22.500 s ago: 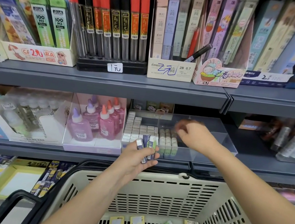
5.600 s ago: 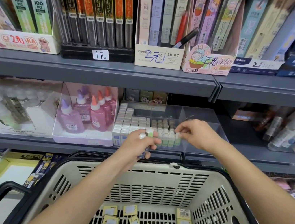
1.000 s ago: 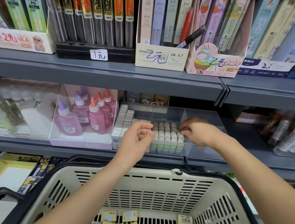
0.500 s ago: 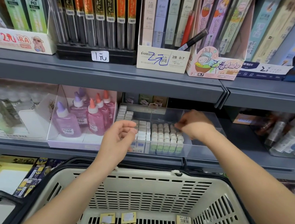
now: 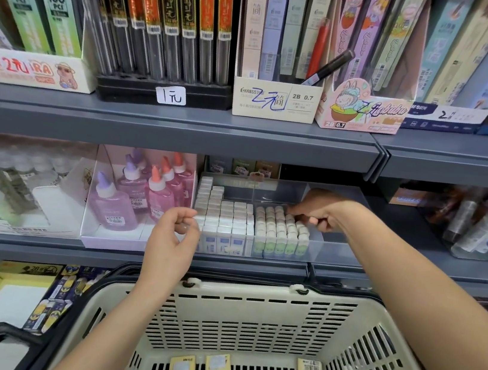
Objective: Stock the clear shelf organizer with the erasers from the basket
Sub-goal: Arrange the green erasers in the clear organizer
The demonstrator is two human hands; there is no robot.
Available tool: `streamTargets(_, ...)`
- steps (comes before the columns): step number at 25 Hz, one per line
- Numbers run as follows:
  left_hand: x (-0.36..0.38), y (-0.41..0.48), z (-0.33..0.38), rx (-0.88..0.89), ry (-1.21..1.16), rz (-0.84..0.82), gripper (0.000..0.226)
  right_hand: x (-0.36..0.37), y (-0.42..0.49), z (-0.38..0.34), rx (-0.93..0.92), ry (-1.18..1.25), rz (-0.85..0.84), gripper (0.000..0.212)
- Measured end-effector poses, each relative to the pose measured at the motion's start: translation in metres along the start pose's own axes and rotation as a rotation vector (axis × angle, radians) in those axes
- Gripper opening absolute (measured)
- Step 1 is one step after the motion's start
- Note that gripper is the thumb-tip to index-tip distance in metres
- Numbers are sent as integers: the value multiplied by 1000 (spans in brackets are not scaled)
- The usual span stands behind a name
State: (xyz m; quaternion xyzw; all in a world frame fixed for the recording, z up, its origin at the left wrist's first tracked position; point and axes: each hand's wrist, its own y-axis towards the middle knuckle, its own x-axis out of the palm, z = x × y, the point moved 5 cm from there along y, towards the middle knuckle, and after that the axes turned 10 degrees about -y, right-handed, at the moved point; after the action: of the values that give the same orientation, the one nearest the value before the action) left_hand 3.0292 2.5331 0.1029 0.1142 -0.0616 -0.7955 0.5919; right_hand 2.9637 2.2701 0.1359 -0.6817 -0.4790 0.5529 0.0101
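The clear shelf organizer (image 5: 331, 255) stands on the middle shelf. Its left section holds rows of white erasers (image 5: 227, 218); beside them are rows of green-sleeved erasers (image 5: 277, 231). My right hand (image 5: 321, 216) reaches into the organizer from the right, and its curled fingertips pinch a green-sleeved eraser at the back right of those rows. My left hand (image 5: 172, 237) hovers in front of the organizer's left corner, fingers loosely curled, holding nothing. Below, the beige basket (image 5: 249, 317) holds several yellow-wrapped erasers (image 5: 217, 364) on its floor.
A pink box of glue bottles (image 5: 127, 200) stands directly left of the organizer. The grey upper shelf (image 5: 181, 132) overhangs it, loaded with lead tubes and pencil boxes. The organizer's right section behind my right hand holds nothing. The basket's black handle (image 5: 5, 336) lies at lower left.
My left hand has drawn back and left from the organizer, empty. My right hand has shifted slightly right and down onto the back right of the green-sleeved rows.
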Motion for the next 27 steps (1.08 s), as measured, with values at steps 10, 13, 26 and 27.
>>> streamTargets(10, 2, -1, -13, -25, 92, -9, 27, 1, -3, -5, -67, -140, 33, 35)
streamTargets(13, 3, -1, -14, -12, 101, -8, 26, 1, -3, -5, -71, -147, 31, 38)
streamTargets(26, 3, -2, -14, -1, 122, -15, 25, -10, -28, -4, -77, -390, 64, 36)
streamTargets(27, 3, -2, -13, 3, 123, -15, 25, -8, -28, -4, -58, -434, 62, 31)
